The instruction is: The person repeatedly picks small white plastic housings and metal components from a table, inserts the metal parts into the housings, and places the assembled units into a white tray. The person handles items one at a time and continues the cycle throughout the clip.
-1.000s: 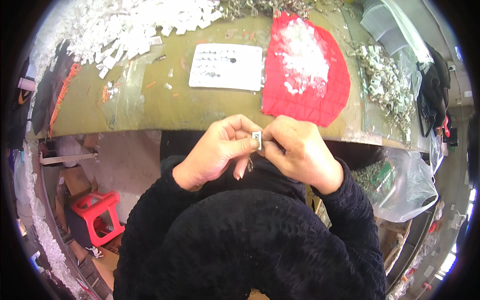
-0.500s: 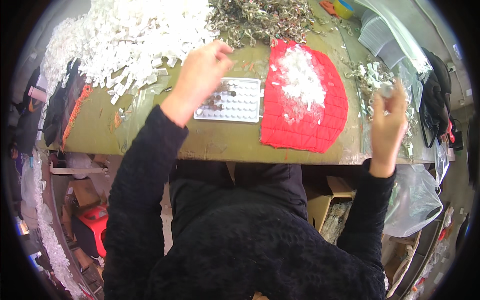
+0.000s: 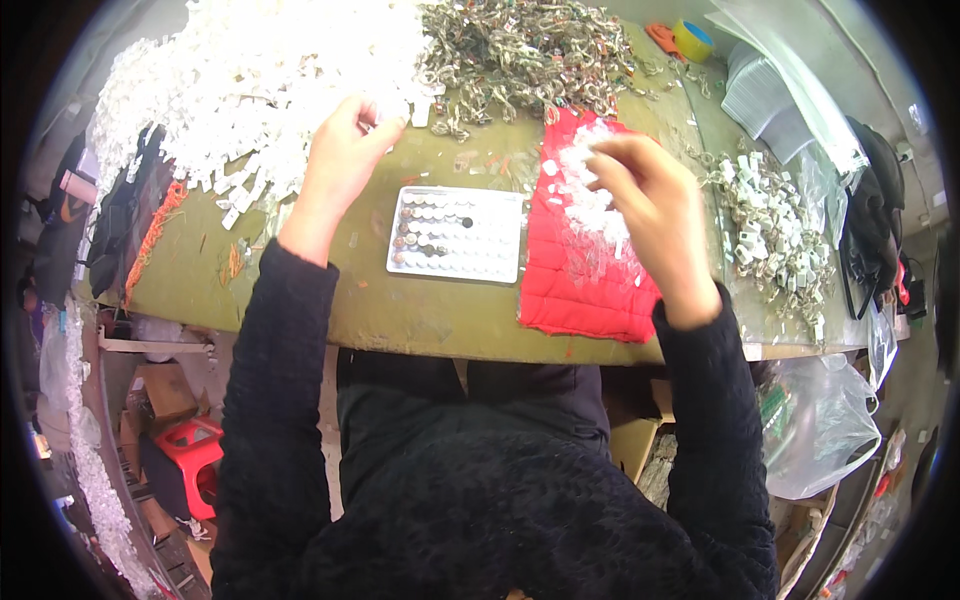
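My left hand is raised at the edge of a big heap of small white plastic tags. Its thumb and fingertips are pinched together, and what they hold is too small to make out. Over a red quilted cloth hangs my right hand, slightly blurred, its thumb and fingers bent but apart. Under its fingertips lies a pile of small clear plastic pieces. Between the hands sits a white tray with rows of round cups, some with small dark or metallic round pieces in the left part.
At the back lies a heap of knotted cords. More cords with white tags are piled at the right. Behind them are a stack of white sheets and a yellow tape roll. Orange strings lie at the left.
My right hand has moved left from the corded tags to the clear pieces on the red cloth. My left hand has left the tray for the white heap.
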Motion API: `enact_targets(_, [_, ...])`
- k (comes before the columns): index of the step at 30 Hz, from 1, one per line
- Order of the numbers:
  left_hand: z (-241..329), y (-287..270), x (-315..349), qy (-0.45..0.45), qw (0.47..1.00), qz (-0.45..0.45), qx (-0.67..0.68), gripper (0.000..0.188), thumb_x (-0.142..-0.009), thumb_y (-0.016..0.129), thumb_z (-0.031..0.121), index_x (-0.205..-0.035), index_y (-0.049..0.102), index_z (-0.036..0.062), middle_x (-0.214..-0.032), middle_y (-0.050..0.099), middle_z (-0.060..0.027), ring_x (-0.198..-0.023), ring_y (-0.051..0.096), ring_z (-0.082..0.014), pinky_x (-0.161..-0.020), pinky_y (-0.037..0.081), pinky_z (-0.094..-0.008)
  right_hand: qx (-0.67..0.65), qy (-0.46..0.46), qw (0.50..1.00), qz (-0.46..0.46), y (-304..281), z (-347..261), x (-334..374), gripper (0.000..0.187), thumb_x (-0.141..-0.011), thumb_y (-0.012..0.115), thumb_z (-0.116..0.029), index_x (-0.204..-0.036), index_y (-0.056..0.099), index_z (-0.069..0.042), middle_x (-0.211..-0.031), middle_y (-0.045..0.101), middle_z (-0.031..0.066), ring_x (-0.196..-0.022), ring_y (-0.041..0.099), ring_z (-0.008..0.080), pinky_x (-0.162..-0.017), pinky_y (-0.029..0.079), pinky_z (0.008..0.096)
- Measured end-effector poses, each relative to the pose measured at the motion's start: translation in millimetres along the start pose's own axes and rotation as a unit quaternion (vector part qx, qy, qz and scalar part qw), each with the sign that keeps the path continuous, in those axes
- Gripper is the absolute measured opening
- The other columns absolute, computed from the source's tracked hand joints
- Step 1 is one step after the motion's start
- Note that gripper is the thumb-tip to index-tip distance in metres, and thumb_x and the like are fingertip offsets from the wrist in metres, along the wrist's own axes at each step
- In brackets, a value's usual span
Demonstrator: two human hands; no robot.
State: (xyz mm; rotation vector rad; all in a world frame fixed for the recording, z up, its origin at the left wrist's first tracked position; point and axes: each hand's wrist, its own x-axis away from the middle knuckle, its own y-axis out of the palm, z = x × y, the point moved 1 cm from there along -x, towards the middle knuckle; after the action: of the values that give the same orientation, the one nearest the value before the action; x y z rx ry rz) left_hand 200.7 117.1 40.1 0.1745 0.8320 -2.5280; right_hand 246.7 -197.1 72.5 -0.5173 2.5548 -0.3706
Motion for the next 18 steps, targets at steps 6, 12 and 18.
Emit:
enact_targets(6, [-14, 0, 13, -0.122, 0.903, -0.006, 0.413, 0.014, -0.092, 0.062, 0.016, -0.086, 0.054, 0.0071, -0.062, 0.053, -0.0004, -0.048, 0.043, -0.0090, -0.041, 0.033, -0.0250, 0.313, -0.058, 0.948, 0.007, 100, 48, -111, 0.022, -0.087, 0.067, -0.022, -0.092, 0.067, 0.000, -0.084, 0.069, 0.0198, -0.079, 0.069, 0.0351, -0.073, 0.053, 0.0432])
enact_targets(12, [-18, 6, 18, -0.174, 0.804, -0.085, 0.562, 0.013, -0.093, 0.060, 0.019, -0.090, 0.056, 0.0067, -0.063, 0.055, -0.0027, -0.046, 0.047, -0.0117, -0.039, 0.036, -0.0262, 0.323, -0.054, 0.943, -0.055, 105, 44, -131, 0.018, -0.086, 0.069, -0.019, -0.090, 0.067, -0.002, -0.081, 0.069, 0.0172, -0.079, 0.067, 0.0352, -0.073, 0.052, 0.0418])
enact_targets(18, [-7, -7, 21, -0.152, 0.762, -0.120, 0.618, 0.013, -0.093, 0.060, 0.017, -0.096, 0.060, 0.0044, -0.068, 0.061, -0.0040, -0.052, 0.056, -0.0132, -0.040, 0.040, -0.0271, 0.176, -0.099, 0.979, -0.034, 73, -8, -125, 0.013, -0.089, 0.070, -0.011, -0.093, 0.066, 0.000, -0.077, 0.064, 0.0015, -0.070, 0.056, 0.0073, -0.066, 0.048, 0.0244])
